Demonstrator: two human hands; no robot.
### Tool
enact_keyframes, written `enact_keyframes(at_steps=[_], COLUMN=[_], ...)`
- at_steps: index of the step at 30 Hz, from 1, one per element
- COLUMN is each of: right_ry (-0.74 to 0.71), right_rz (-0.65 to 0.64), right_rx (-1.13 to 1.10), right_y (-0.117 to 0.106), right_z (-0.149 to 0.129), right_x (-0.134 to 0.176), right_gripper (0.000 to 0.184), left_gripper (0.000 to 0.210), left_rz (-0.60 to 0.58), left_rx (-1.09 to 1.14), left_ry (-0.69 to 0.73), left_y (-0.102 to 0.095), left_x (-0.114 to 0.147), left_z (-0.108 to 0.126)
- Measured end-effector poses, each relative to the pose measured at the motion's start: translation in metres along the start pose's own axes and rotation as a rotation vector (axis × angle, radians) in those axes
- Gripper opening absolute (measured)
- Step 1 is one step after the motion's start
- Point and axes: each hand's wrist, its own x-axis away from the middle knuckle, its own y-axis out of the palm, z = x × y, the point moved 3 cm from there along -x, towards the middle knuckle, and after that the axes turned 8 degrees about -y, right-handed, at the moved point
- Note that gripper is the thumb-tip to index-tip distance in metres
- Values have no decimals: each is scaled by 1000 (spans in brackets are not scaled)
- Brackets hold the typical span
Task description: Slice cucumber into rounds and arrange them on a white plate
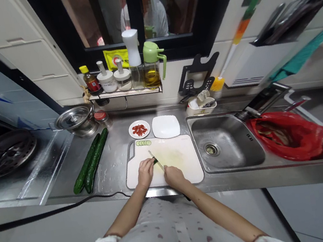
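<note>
My right hand [173,176] is closed round the handle of a knife [159,163], its blade slanting up and left over the white cutting board [189,164]. On the blade's left side, my left hand [146,173] has its fingers bent and pressed together on a short dark green cucumber piece [155,160], mostly hidden by the fingers and blade. A row of thin cucumber slices [143,143] lies at the board's upper left. Behind the board are a small plate [131,129] of chopped red pieces and a white plate [165,126].
Two whole cucumbers [97,160] lie left of the board, near a lidded steel pot [83,126]. On the right are a sink [230,142] and a red plastic bag [296,143]. A shelf [131,92] of seasoning bottles hangs behind. A black cable [70,207] crosses the counter's front.
</note>
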Motion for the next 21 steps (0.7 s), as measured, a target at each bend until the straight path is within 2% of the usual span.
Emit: enact_keyframes(at_steps=[21], right_ry=[-4], right_rz=[67], right_rx=[-5], right_y=[-2], right_z=[-7], right_x=[-23], right_gripper=[27], left_gripper=[28], left_rz=[-8], left_rx=[20], left_ry=[8], left_y=[-2], left_x=[-1], left_z=[3])
